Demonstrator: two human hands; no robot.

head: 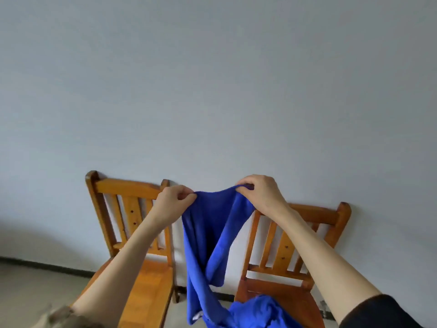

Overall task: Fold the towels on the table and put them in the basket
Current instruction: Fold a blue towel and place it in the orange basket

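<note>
A blue towel [208, 237] hangs in the air in front of me, twisted below its top edge. My left hand [172, 202] pinches the top edge at its left end. My right hand [260, 192] pinches the same edge at its right end, a short span away. The towel's lower part bunches at the bottom of the view [255, 313]. The table and the basket are out of view.
Two wooden chairs stand against a pale grey wall [212, 79], one at the left [132, 221] and one at the right [295, 245]. Grey floor with a dark skirting strip [35, 263] shows at the lower left.
</note>
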